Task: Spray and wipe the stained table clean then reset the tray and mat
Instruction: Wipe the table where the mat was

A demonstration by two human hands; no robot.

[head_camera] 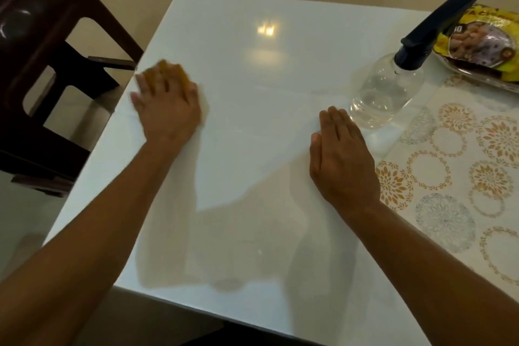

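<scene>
Two bare hands lie on one glossy white worktop. The left hand presses flat, fingers spread, on one orange-yellow cloth, which shows only past the fingertips and between the fingers near the worktop's left edge; the hand is blurred, so the cloth's full shape cannot be told. The right hand rests palm down with its fingers straight and close together, holding nothing, well apart from the left.

Just beyond the right hand's fingertips stands one clear plastic spray bottle with a dark blue trigger head, upright and near the fingers but not touching them. To the right of the right hand lies one pale mat printed with orange and grey floral circles, its edge beside the wrist. Farther off, beyond the bottle, one clear tray sits on the mat's far part and carries one yellow snack packet.

Left of the left hand, off the worktop, stands one dark brown plastic chair.
</scene>
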